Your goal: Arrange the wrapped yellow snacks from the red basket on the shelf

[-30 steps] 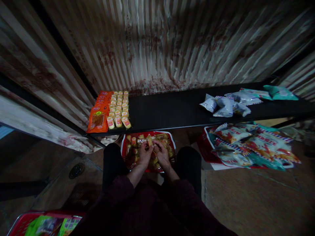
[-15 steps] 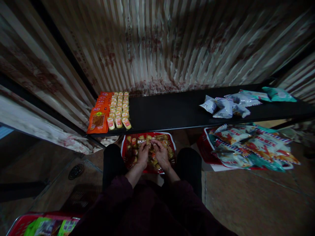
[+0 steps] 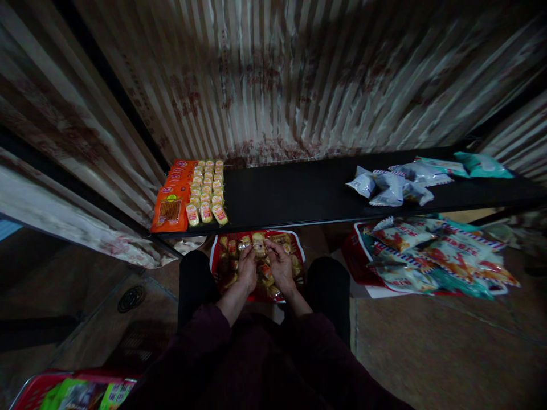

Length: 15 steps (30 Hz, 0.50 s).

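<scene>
Closest to where I stand, low on the person's left, a red basket (image 3: 32, 382) holds green packets (image 3: 64, 393). Dark sleeves run forward between the knees. Left hand (image 3: 247, 270) and right hand (image 3: 280, 269) are over a white-rimmed basket (image 3: 302, 253), red inside, loaded with small wrapped pieces (image 3: 265, 273).

Grip: one wrapped snack (image 3: 258, 244) held between the two hands, fingertips of each at its near part, left hand on the left side, right hand on the right. Most of it lies beyond the fingertips, over the basket's far part. Light poor; exact finger contact hard to read.

Off to the right, another red basket (image 3: 355, 262) heaped with printed bags (image 3: 448, 253).

Beyond the hands, a black shelf (image 3: 282, 196). Left end: orange packets (image 3: 171, 208) in an overlapping row, yellowish packs (image 3: 206, 196) in rows beside them. Right end: silvery bags (image 3: 388, 188), then teal bags (image 3: 485, 165).

Farthest, a pleated curtain (image 3: 265, 85) with reddish print.
</scene>
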Each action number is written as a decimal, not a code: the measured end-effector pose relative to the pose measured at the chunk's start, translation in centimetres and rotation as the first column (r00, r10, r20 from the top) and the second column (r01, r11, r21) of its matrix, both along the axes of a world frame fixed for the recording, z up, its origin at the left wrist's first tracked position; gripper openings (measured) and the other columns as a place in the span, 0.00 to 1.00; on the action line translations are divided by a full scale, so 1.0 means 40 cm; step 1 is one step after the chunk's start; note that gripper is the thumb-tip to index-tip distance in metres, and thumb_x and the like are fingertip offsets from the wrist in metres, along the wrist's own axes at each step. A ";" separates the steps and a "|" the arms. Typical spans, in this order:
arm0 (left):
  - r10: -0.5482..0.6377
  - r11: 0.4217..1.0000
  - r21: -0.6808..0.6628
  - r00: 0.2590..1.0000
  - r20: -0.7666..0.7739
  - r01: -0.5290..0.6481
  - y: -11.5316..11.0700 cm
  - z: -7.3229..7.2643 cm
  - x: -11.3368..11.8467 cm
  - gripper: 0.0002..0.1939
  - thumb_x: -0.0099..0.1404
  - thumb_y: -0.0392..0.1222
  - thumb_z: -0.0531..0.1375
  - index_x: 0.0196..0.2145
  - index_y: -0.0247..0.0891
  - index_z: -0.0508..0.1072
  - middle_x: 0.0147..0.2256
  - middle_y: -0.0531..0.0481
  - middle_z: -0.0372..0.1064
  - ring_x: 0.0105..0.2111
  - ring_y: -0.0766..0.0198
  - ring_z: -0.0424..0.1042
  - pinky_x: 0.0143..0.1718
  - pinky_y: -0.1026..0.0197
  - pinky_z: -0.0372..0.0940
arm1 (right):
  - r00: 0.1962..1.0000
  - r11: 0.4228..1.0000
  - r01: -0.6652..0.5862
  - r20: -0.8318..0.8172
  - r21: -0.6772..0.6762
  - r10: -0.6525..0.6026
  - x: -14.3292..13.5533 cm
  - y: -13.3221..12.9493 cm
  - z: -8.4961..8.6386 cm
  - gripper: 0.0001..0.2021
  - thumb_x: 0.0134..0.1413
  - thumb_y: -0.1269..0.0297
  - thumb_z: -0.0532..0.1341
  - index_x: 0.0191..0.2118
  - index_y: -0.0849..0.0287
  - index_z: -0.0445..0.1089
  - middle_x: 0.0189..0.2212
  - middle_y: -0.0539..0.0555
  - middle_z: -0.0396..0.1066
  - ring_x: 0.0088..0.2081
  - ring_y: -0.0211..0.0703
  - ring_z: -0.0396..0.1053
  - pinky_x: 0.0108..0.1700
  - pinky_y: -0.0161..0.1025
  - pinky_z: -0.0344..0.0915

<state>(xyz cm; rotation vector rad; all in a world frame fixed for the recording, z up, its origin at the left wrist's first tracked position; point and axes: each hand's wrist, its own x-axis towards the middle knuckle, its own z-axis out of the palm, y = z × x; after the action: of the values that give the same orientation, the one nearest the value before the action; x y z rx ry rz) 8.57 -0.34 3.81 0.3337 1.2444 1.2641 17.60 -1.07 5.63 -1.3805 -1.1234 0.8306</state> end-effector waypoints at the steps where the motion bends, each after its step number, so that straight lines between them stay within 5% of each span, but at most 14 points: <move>1: 0.025 1.000 -0.018 0.999 0.044 -0.024 0.002 0.006 0.003 0.14 0.54 0.36 0.58 0.41 0.37 0.70 0.42 0.45 0.71 0.38 0.65 0.70 0.44 0.61 0.61 | 1.000 1.000 -0.003 0.012 0.005 0.003 0.000 0.001 0.000 0.13 0.52 0.60 0.54 0.39 0.56 0.73 0.42 0.56 0.73 0.46 0.47 0.68 0.52 0.48 0.62; 15: 0.060 0.997 0.045 0.998 0.030 -0.062 0.034 0.038 0.011 0.05 0.49 0.35 0.60 0.28 0.36 0.71 0.31 0.50 0.71 0.34 0.66 0.69 0.43 0.61 0.60 | 0.991 0.998 -0.056 0.125 0.040 0.051 -0.005 0.007 0.042 0.15 0.54 0.61 0.53 0.43 0.54 0.72 0.43 0.55 0.72 0.44 0.46 0.68 0.50 0.47 0.65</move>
<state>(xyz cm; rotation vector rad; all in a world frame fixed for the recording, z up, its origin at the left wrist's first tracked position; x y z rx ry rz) 9.02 1.02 5.32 0.3119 1.2103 1.3471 17.39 -0.78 7.32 -1.3862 -1.2716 0.7631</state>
